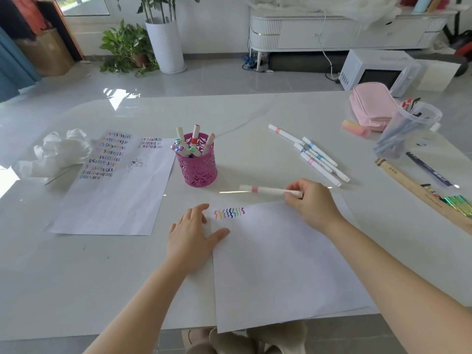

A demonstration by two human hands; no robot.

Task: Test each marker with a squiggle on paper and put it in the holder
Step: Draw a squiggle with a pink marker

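My right hand pinches one end of a white marker with a pink band, held level just above the top edge of a white sheet. A row of several coloured squiggles runs along that sheet's top left. My left hand rests flat on the sheet's left edge, fingers spread. The pink cut-metal holder stands behind it with several markers inside. Several white markers with pink or blue bands lie loose on the table to the right.
A second sheet covered in squiggle rows lies to the left, crumpled tissue beyond it. At the right stand a pink pencil case, a clear jug of pens, a pink eraser-like block and a wooden ruler.
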